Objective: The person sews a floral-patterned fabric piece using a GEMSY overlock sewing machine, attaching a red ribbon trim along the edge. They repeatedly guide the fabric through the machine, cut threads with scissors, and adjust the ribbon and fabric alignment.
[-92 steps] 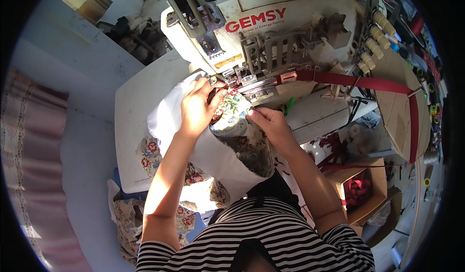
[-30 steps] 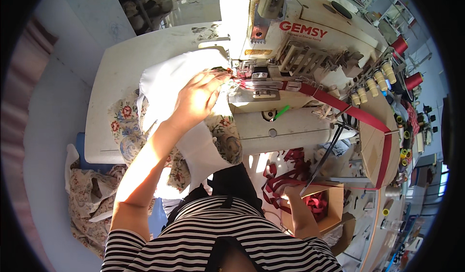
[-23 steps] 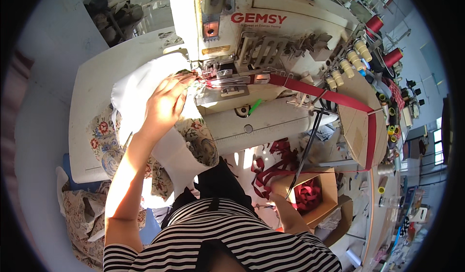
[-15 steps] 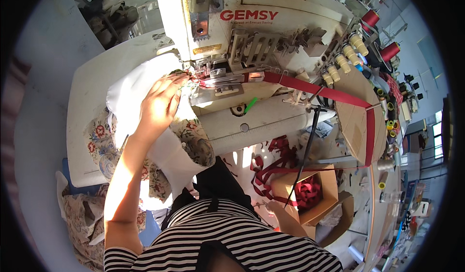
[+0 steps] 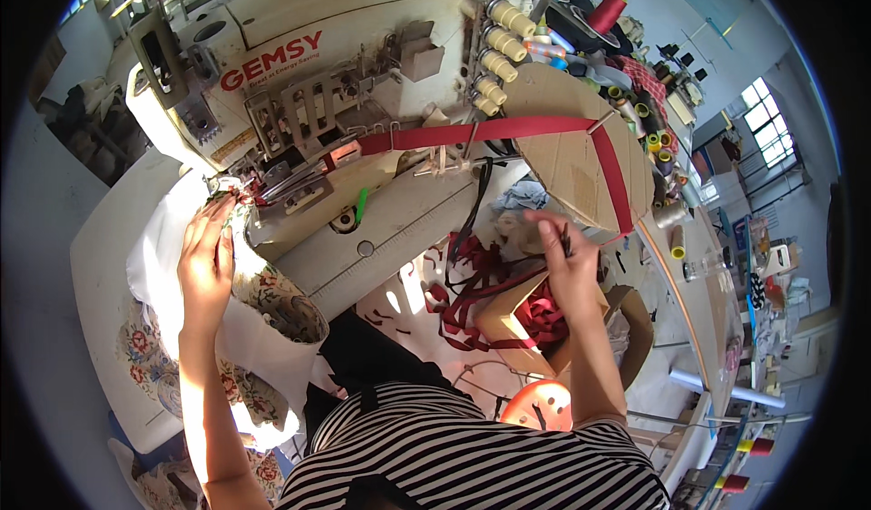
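Observation:
My left hand lies on white-backed floral fabric, its fingers stretched toward the presser foot of the sewing machine. The fabric is folded over, its flowered side showing in places. A dark red binding tape runs through a metal guide into the folder beside the needle. My right hand is raised over a cardboard box of red tape. Its fingers are curled around a small dark object, too little of which shows to name.
Tape passes over a cardboard disc at the right. Cream tension knobs and thread cones stand behind it. A green strip sticks up by the bed. An orange-red round thing is below the box.
My view has swung to the right. My right hand has risen from low beside the box to above it, near the tape. My left hand stays on the fabric by the needle.

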The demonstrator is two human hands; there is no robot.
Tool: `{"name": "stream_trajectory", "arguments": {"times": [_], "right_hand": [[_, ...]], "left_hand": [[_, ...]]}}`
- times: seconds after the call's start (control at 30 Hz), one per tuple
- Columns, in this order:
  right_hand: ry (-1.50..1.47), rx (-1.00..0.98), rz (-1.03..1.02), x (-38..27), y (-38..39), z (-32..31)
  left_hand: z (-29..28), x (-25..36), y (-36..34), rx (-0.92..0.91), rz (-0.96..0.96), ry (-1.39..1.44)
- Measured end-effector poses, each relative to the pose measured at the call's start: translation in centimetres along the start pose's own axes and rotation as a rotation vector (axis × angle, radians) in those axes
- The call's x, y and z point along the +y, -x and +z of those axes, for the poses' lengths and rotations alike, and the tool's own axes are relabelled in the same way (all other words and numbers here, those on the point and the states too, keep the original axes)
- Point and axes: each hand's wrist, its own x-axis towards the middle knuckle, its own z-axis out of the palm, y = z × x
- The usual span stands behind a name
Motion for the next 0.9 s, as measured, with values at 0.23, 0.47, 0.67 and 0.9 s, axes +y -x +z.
{"name": "stream_trajectory", "arguments": {"times": [0.23, 0.47, 0.67, 0.9], "right_hand": [[0.628, 0.144, -0.247, 6.4, -10.9, -6.3], [0.632, 0.095, -0.215, 7.5, -13.7, -3.0], [0.644, 0.062, -0.271, 6.4, -13.9, -2.8], [0.689, 0.135, -0.129, 10.0, -14.6, -4.3]], "left_hand": [[0.6, -0.1, -0.3, 0.034, 0.031, -0.027], [1.0, -1.3, 0.1, 0.068, 0.068, -0.044], [0.4, -0.9, 0.2, 0.03, 0.044, -0.034], [0.9, -0.3, -0.2, 0.053, 0.077, -0.042]]}}
